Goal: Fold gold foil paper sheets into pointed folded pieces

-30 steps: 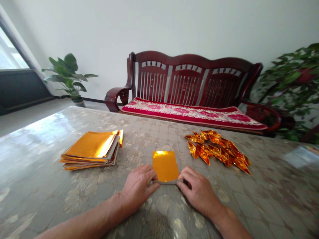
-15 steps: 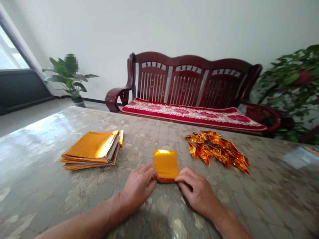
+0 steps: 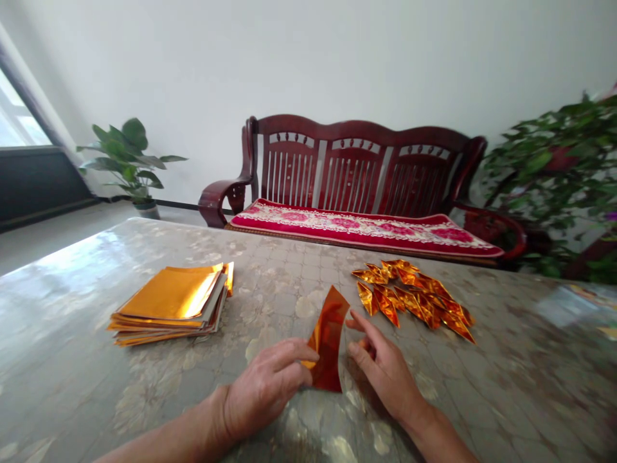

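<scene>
Sheet point(image 3: 331, 347) bent, gripped by L hand point(image 3: 266, 389); R hand point(image 3: 383, 365) just beside w/ thumb & index parted.

1. I can't see part of the gold sheet point(image 3: 332, 347) here, hidden behind fingers of the left hand point(image 3: 270, 387).
2. Both forearms point(image 3: 178, 427) run out of my view below.
3. Far right, the plastic packet point(image 3: 562, 307) blurs; the leafy plant point(image 3: 540, 164) gets cut off.

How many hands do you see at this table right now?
2: the left hand pinches the gold foil sheet at its left side; the right hand is just right of the sheet, contact unclear. No other hands show.
</scene>
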The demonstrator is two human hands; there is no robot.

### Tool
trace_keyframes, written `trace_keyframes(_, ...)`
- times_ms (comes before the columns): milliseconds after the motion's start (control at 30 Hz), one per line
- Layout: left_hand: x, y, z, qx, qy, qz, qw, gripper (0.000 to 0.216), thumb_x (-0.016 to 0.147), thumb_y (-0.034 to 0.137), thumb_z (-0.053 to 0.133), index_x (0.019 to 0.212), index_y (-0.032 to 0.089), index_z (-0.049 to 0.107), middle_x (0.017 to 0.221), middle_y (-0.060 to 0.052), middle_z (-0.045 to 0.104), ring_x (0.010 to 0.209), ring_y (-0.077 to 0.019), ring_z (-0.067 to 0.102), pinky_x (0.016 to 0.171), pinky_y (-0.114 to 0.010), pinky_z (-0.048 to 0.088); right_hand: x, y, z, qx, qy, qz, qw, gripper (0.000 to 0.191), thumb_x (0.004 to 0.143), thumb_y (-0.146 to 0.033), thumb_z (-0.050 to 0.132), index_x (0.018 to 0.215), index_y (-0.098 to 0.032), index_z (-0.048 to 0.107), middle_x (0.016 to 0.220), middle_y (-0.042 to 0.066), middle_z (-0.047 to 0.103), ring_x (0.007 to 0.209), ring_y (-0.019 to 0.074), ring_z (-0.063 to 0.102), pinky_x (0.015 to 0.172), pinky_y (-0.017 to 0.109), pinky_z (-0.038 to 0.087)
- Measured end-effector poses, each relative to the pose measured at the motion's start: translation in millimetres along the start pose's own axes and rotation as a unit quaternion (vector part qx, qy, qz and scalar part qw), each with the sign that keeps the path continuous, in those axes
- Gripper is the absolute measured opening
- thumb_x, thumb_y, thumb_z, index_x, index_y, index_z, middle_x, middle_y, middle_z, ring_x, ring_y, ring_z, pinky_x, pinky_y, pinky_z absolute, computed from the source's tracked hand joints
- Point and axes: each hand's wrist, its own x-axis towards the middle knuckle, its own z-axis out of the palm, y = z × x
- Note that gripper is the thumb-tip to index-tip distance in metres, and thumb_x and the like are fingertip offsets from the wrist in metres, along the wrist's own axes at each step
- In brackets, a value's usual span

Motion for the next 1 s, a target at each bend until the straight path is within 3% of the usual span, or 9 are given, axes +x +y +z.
trace_keyframes(100,-0.9,4.2,-4.3,0.019,-0.012,0.063,0.998,0.022,0.097,0.01,0.043,0.093,0.021,0.063,0.11,-0.007,0.071,0.109,-0.0164,0.065,0.106,-0.031,0.046,3.6,0.1,3.3,0.097,0.028,0.017,0.995,0.06,0.089,-0.054,0.056,0.139,-0.022,0.049,0.112,0.01,0.07,0.066,0.0167,0.063,0.063,0.031,0.055)
trace_keyframes(233,-0.1,4.8,-4.5,0.025,-0.028,0.089,0.995,0.022,0.097,0.011,0.043,0.093,0.021,0.062,0.108,-0.006,0.071,0.107,-0.0162,0.065,0.107,-0.031,0.045,8.3,-1.2,4.8,0.208,0.051,0.031,0.976,0.052,0.086,-0.058,0.061,0.122,-0.02,0.062,0.077,0.005,0.071,0.054,0.0158,0.058,0.046,0.025,0.047)
trace_keyframes(333,3.0,0.7,-1.6,0.045,-0.002,0.06,0.997,0.025,0.094,0.006,0.042,0.094,0.022,0.061,0.114,-0.006,0.069,0.113,-0.0184,0.061,0.107,-0.034,0.044,6.4,-1.7,1.8,0.203,0.139,0.048,0.968,0.035,0.08,-0.05,0.07,0.095,-0.019,0.07,0.06,0.0,0.065,0.041,0.0122,0.049,0.037,0.023,0.039)
trace_keyframes(433,5.3,-3.8,1.1,0.083,0.052,-0.02,0.995,0.026,0.091,0.003,0.042,0.097,0.023,0.059,0.117,-0.006,0.065,0.116,-0.0202,0.058,0.101,-0.036,0.047,0.4,-4.8,-2.7,0.144,0.206,-0.036,0.967,0.014,0.083,-0.035,0.07,0.089,-0.022,0.072,0.078,0.004,0.074,0.057,0.0168,0.064,0.054,0.028,0.053)
trace_keyframes(533,4.3,-6.7,4.1,0.089,0.087,-0.101,0.987,0.028,0.089,0.01,0.053,0.114,0.023,0.052,0.12,-0.008,0.061,0.111,-0.0201,0.058,0.095,-0.034,0.05,-4.5,-9.6,-5.2,0.054,0.149,-0.186,0.97,0.017,0.086,-0.017,0.061,0.093,-0.025,0.073,0.098,0.005,0.076,0.089,0.0209,0.071,0.08,0.034,0.057)
trace_keyframes(633,1.5,-7.9,7.5,0.071,0.07,-0.131,0.986,0.046,0.084,0.008,0.057,0.126,0.022,0.045,0.124,-0.009,0.057,0.108,-0.019,0.058,0.091,-0.03,0.051,-6.0,-12.0,-4.1,-0.01,0.046,-0.269,0.962,0.027,0.086,-0.008,0.055,0.099,-0.025,0.072,0.103,0.005,0.075,0.094,0.0188,0.071,0.082,0.031,0.057)
trace_keyframes(767,0.7,-9.2,9.5,0.09,0.01,-0.127,0.988,0.05,0.078,0.0,0.049,0.121,0.024,0.052,0.125,-0.007,0.057,0.109,-0.0199,0.058,0.092,-0.031,0.049,-6.0,-11.6,-1.3,-0.053,-0.039,-0.263,0.963,0.026,0.083,-0.005,0.057,0.097,-0.023,0.069,0.104,0.005,0.074,0.094,0.017,0.07,0.082,0.029,0.055)
trace_keyframes(900,2.8,-12.3,9.9,0.113,-0.067,-0.108,0.986,0.027,0.085,0.005,0.049,0.097,0.025,0.063,0.1,-0.001,0.067,0.089,-0.0185,0.061,0.081,-0.03,0.046,-5.8,-12.3,-2.4,-0.118,-0.069,-0.254,0.958,0.027,0.078,-0.004,0.061,0.093,-0.024,0.069,0.1,0.003,0.073,0.091,0.0187,0.067,0.08,0.032,0.05)
trace_keyframes(1000,3.8,-13.7,10.5,0.123,-0.106,-0.125,0.979,0.015,0.089,0.011,0.055,0.09,0.024,0.063,0.088,0.0,0.068,0.081,-0.0183,0.061,0.074,-0.029,0.043,-5.2,-12.9,-4.6,-0.139,-0.088,-0.237,0.957,0.025,0.076,-0.008,0.069,0.095,-0.025,0.07,0.095,0.003,0.071,0.087,0.0196,0.064,0.078,0.032,0.047)
